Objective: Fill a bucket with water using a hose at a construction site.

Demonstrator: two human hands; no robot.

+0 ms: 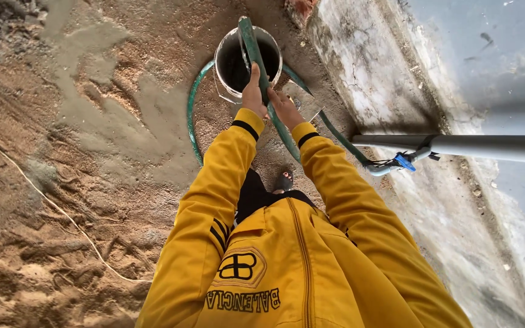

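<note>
A green hose runs over the rim of a grey bucket standing on sandy ground, its end lying across the bucket's dark opening. My left hand grips the hose just below the bucket's rim. My right hand holds the same hose a little lower down. Both arms wear yellow sleeves with black cuffs. The hose loops around the bucket on the ground and leads to the right.
A grey pipe juts in from the right, with the hose tied to its end near a blue tap. A rough concrete wall rises on the right. Sand and a wet cement patch lie left. My foot stands below the hose.
</note>
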